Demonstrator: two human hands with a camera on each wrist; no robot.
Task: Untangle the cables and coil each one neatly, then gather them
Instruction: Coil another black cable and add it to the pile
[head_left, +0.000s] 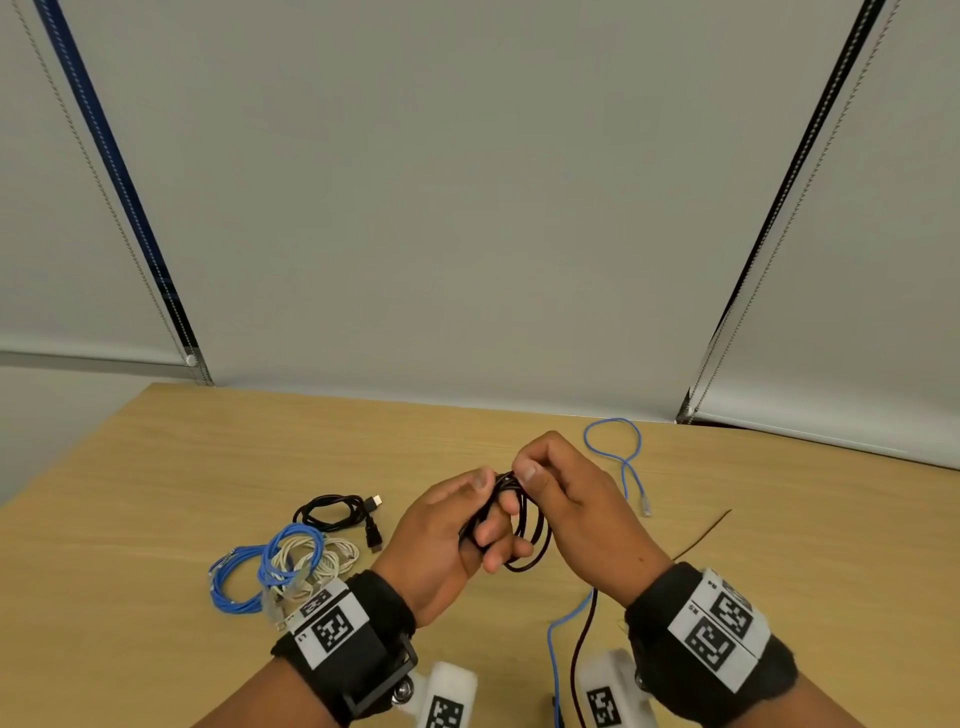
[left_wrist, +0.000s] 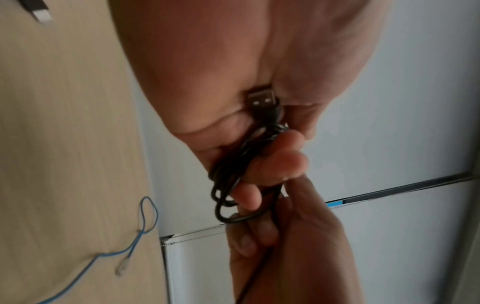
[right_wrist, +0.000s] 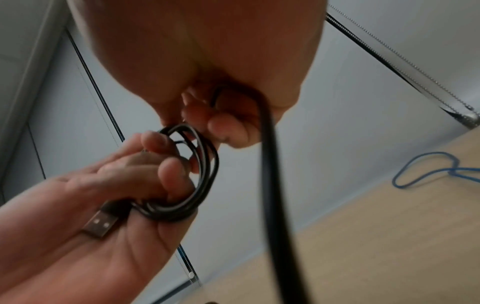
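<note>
While my left hand (head_left: 451, 540) holds the black USB cable (head_left: 524, 525) as a small stack of loops above the wooden table (head_left: 156, 493), its fingers are curled through the coil and the thumb clamps the turns together; the USB-A plug (right_wrist: 100, 225) lies against the palm, pointing back toward the wrist. My right hand (head_left: 566, 499) pinches the top of the same coil between thumb and forefinger, and the uncoiled tail (head_left: 582, 639) drops from that hand toward the near edge of the table. I judge this cable to be light, thin and springy: the loops will open out if the thumb pressure is released, and the smooth jacket can slide through a loose pinch. Grip should therefore be taken across all the turns at one point, not on a single strand and not on the plug. To the left of my left hand, resting on the table, are a coiled black cable (head_left: 337, 512), coiled blue cables (head_left: 244, 577) and a coiled white cable (head_left: 322, 558). A loose blue network cable (head_left: 615, 447) lies to the right of my right hand and is not yet coiled.
</note>
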